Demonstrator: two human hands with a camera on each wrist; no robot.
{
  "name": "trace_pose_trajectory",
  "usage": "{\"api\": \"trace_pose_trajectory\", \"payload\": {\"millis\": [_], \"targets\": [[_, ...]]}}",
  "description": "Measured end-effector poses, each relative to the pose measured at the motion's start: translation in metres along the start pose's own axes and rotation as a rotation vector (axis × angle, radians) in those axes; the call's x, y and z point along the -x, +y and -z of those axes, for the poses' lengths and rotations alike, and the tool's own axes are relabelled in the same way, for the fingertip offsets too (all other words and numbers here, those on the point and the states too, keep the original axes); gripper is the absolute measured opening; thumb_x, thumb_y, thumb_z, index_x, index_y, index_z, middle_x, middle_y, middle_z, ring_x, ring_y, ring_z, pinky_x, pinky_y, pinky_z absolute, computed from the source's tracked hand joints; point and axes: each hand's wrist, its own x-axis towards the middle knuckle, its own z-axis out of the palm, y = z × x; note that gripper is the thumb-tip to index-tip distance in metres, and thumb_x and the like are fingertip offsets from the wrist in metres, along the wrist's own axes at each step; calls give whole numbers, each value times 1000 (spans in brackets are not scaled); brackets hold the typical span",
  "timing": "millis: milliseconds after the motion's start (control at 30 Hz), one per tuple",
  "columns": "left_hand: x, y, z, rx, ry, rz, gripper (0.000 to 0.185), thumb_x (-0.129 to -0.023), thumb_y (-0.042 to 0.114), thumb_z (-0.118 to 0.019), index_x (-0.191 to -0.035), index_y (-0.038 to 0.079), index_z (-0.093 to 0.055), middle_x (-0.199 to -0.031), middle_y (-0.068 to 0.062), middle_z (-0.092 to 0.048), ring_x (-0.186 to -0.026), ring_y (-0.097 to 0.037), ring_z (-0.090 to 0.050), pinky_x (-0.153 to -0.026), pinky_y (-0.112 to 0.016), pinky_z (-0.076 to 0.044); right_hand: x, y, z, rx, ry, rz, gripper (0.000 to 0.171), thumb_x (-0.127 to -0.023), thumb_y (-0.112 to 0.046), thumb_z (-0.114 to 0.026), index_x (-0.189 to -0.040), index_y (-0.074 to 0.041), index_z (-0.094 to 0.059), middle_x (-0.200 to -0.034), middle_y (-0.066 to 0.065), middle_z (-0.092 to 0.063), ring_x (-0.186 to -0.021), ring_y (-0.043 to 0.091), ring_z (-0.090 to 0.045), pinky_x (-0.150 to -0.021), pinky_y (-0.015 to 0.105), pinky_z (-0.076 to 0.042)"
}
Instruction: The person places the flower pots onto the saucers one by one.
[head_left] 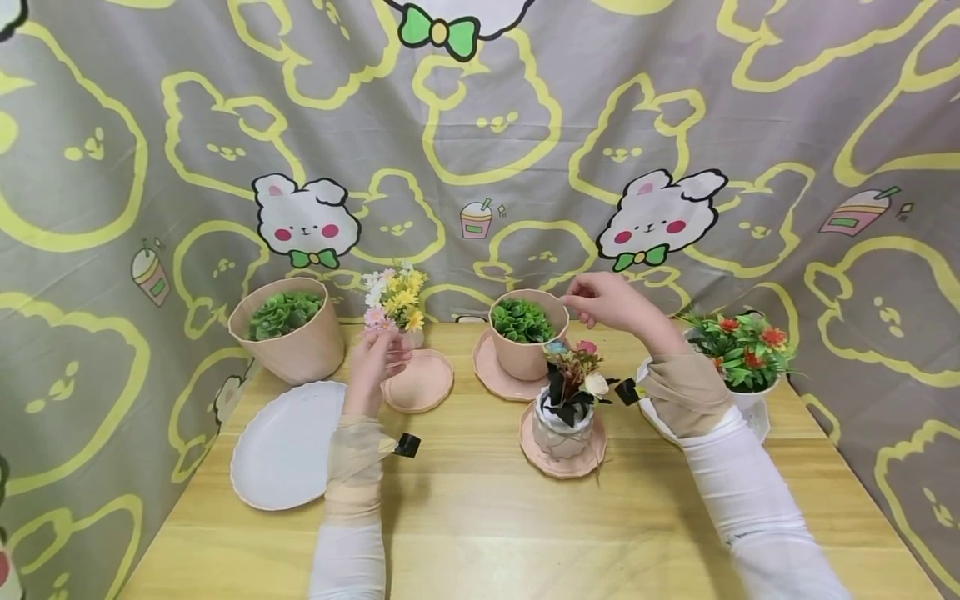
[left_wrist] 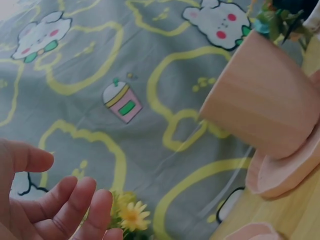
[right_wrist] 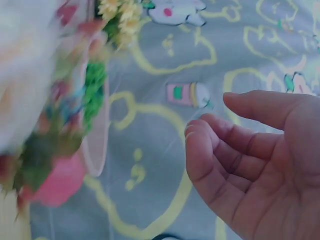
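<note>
My left hand [head_left: 372,371] hovers in front of a small pot of yellow, pink and white flowers [head_left: 397,300], its fingers loosely bent around nothing. A round pink saucer [head_left: 420,383] lies just right of that hand. On the other side, my right hand [head_left: 611,302] is beside the rim of a pink pot [head_left: 521,360] that holds a green plant [head_left: 522,320] and stands on a pink saucer [head_left: 487,375]. In the right wrist view this hand's curved fingers [right_wrist: 197,155] are empty, apart from the pot. Nearer me, a whitish pot with mixed flowers [head_left: 562,433] stands on another pink saucer [head_left: 527,447].
At the left, a large pink pot [head_left: 296,342] with a green plant stands behind a big white scalloped plate [head_left: 281,446]. A white pot of red flowers [head_left: 742,350] sits on a white plate [head_left: 759,421] at the right. A patterned cloth [head_left: 495,108] hangs behind the wooden table [head_left: 480,533].
</note>
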Motion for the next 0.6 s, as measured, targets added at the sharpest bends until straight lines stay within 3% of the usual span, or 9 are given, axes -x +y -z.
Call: {"api": "trace_pose_trajectory", "payload": {"millis": [200, 400, 600], "targets": [[-1, 3, 15, 14, 65, -14, 19, -95, 23, -55, -99, 4, -61, -71, 7, -68, -66, -8, -68, -64, -25, -57, 2, -26, -10, 21, 16, 34, 19, -99, -21, -56, -102, -4, -63, -80, 13, -63, -65, 23, -62, -61, 30, -54], [-6, 3, 28, 17, 102, -30, 16, -94, 23, -60, -93, 8, -61, -73, 8, -69, -66, -8, -67, -62, -24, -55, 1, -48, -23, 16, 13, 73, 19, -98, -24, -58, -100, -5, -62, -79, 9, -64, -64, 18, -60, -61, 30, -54], [-8, 2, 43, -102, 126, -23, 8, -92, 20, -63, -94, 13, -60, -75, 11, -66, -70, -7, -67, -65, -23, -56, -3, -63, -44, 7, -22, 86, 18, -98, -23, -58, -101, -6, -63, -85, 10, -67, -71, 28, -66, -60, 28, -54]]}}
